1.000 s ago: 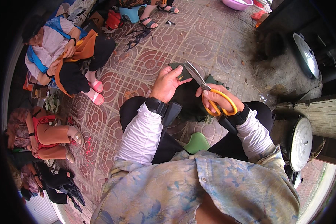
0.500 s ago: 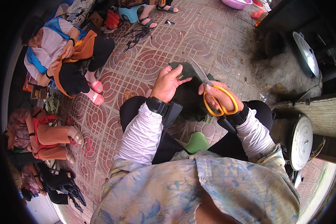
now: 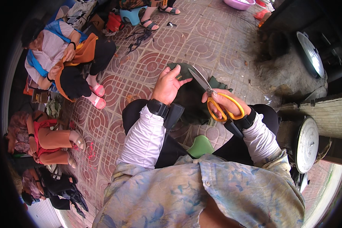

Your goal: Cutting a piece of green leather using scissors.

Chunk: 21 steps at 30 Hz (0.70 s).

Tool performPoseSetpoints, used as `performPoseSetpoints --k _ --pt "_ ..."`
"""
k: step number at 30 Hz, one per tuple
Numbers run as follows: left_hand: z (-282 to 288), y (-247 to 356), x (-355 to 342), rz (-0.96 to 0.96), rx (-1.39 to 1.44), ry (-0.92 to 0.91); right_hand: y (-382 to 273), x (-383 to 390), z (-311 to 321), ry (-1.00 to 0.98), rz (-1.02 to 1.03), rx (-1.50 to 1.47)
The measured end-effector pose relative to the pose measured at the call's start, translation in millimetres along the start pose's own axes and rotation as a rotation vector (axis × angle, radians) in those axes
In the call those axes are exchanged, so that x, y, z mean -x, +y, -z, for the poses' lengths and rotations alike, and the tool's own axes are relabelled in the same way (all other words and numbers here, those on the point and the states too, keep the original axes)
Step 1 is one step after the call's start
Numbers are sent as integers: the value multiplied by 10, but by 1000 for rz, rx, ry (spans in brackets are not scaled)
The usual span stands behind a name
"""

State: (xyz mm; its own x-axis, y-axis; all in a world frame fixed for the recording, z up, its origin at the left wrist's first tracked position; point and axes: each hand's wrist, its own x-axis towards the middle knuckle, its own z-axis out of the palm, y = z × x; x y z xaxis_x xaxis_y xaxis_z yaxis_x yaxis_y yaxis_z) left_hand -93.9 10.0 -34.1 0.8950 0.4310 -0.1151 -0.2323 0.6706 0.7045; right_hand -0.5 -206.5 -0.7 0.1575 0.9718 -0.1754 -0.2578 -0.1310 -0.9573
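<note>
My left hand (image 3: 168, 86) pinches the upper edge of a dark green cloth garment (image 3: 192, 99), which hangs down between my knees. In my right hand (image 3: 225, 102) is a pair of scissors (image 3: 206, 86) with yellow-orange handles, my fingers through and around the loops. The slightly parted blades point up and to the left, over the cloth and near the fingers of my left hand. Part of the garment lies behind the scissors and my right hand, so its full shape is hidden.
A green stool (image 3: 202, 146) shows between my legs. To the left sit co-workers, one handling an orange cloth (image 3: 83, 53). A blue stool (image 3: 131, 15) and a purple basin (image 3: 239, 3) are farther off. Lidded pots (image 3: 307, 144) stand on the right. Black scraps (image 3: 139, 39) lie on the tiled floor.
My right hand and the scissors have shifted slightly down and to the right. The left hand keeps its hold on the cloth, a little farther left.
</note>
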Motion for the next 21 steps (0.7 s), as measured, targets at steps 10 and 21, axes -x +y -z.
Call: performPoseSetpoints --k 10,21 --pt "98 -47 -22 8 -22 -91 23 -9 -7 4 -6 -14" --pt "63 -22 -11 11 -44 -107 27 -83 -43 20 12 -11"
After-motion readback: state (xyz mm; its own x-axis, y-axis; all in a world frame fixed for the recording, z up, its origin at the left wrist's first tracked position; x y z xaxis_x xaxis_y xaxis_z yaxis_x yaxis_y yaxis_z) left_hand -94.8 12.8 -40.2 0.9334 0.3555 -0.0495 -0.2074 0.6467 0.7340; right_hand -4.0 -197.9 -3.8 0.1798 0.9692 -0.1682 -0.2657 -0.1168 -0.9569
